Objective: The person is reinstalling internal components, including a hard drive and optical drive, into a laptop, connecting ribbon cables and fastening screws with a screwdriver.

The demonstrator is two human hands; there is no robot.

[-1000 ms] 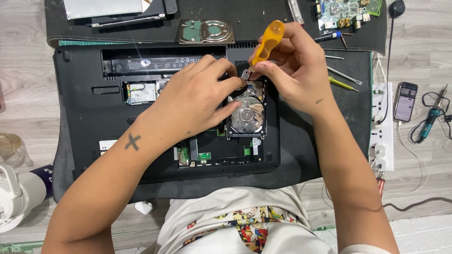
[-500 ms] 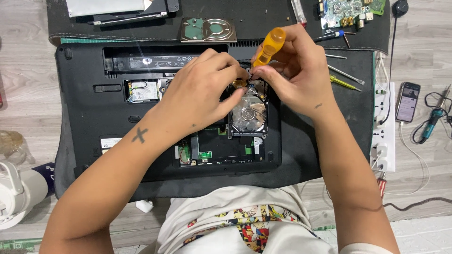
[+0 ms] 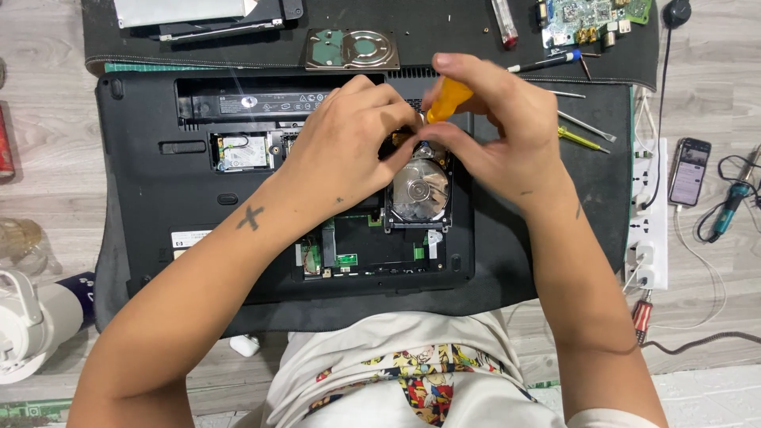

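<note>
An open black laptop base (image 3: 170, 194) lies upside down in front of me, its bottom cover off. An uncovered hard drive (image 3: 420, 190) with a shiny platter sits in the bay. My right hand (image 3: 499, 131) grips an orange-handled screwdriver (image 3: 448, 99), tip down at the drive's top edge. My left hand (image 3: 349, 150) rests over the bay, fingertips pinched at the same spot beside the screwdriver tip. What the fingers pinch is hidden.
A drive cover plate (image 3: 353, 49), a green circuit board (image 3: 590, 17) and several screwdrivers (image 3: 583, 131) lie on the dark mat behind. A white power strip (image 3: 652, 214), a phone (image 3: 690, 170) and a teal tool (image 3: 728, 210) sit at right. A white jug (image 3: 28, 325) stands at left.
The screwdriver has tilted from slanted to nearly upright, with my right hand closing further over its handle. Both hands stay at the drive's top edge.
</note>
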